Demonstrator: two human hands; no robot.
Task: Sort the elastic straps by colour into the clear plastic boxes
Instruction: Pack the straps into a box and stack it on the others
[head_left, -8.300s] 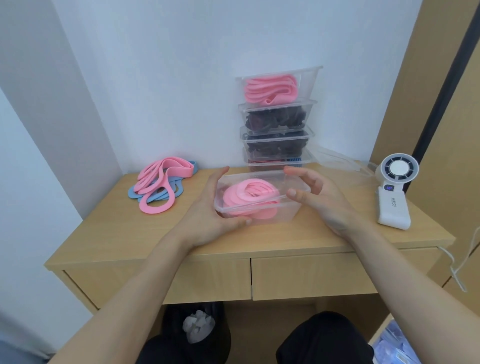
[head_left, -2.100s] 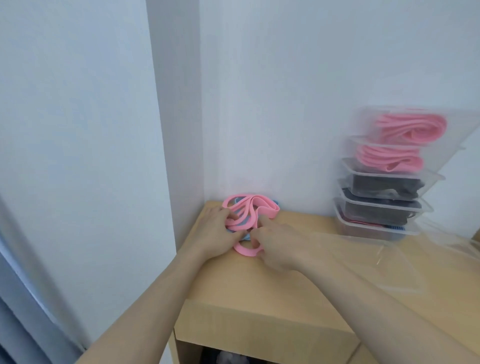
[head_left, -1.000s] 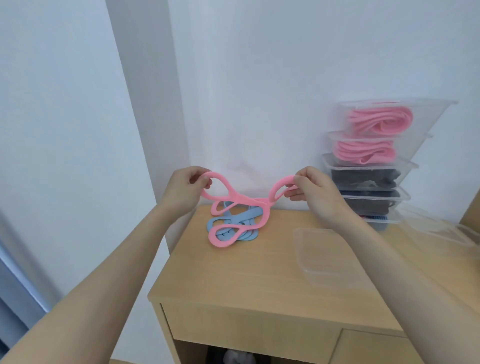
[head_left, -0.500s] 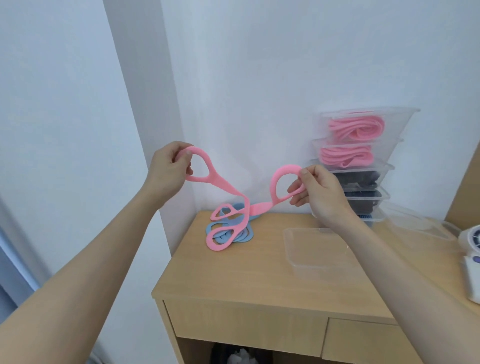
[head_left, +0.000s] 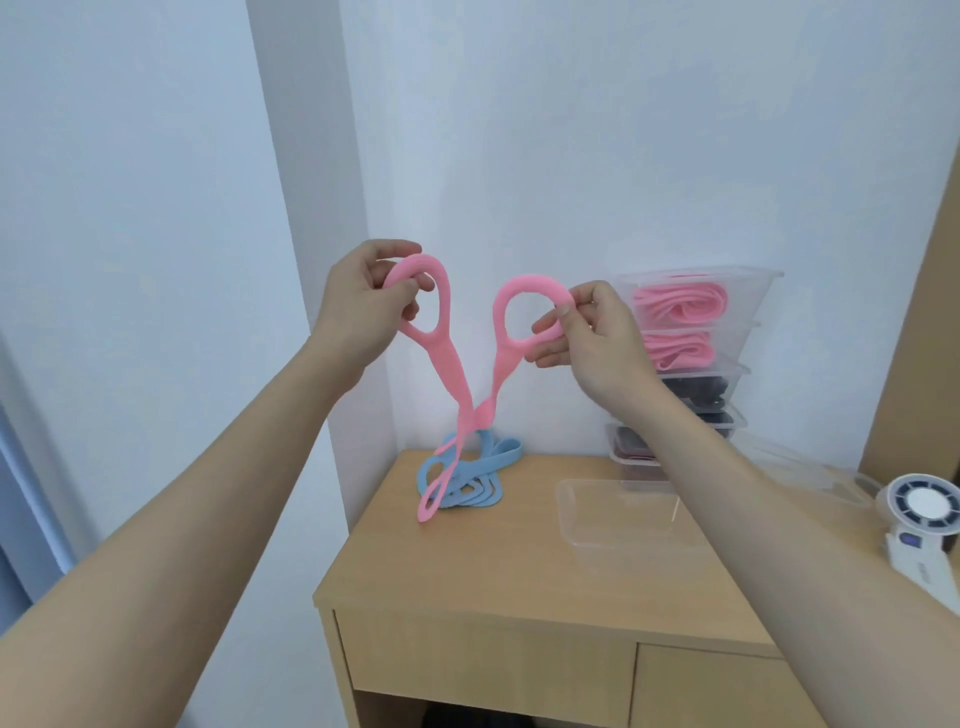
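Setting: pale walls meet in a corner behind a light wooden desk (head_left: 519, 587), which has drawer fronts along its near side.
Left hand: the left hand (head_left: 363, 306) is raised well above the desk, its fingers curled round one ring-shaped end of a pink strap (head_left: 449, 364).
Right hand: the right hand (head_left: 587, 332) is at about the same height, with thumb and fingers pinching the strap's other ring end.
Pink strap: it hangs between the hands in a V. The two arms meet low down, just above the blue straps (head_left: 483, 483). From there a pink loop trails onto the heap, its tip near the desk top. I cannot tell whether that loop belongs to the same strap.
Blue straps: they lie heaped at the desk's back left corner, close to the wall.
Clear box (head_left: 618, 519): open-topped, on the desk to the right of the blue heap, partly behind the right forearm.
Stack of boxes (head_left: 727, 358): it stands against the back wall. The top two boxes hold folded pink straps and the lower ones hold dark contents.
Clear plastic piece (head_left: 800, 467): it lies beside the stack's foot.
Fan (head_left: 919, 519): white and handheld, at the desk's right edge.
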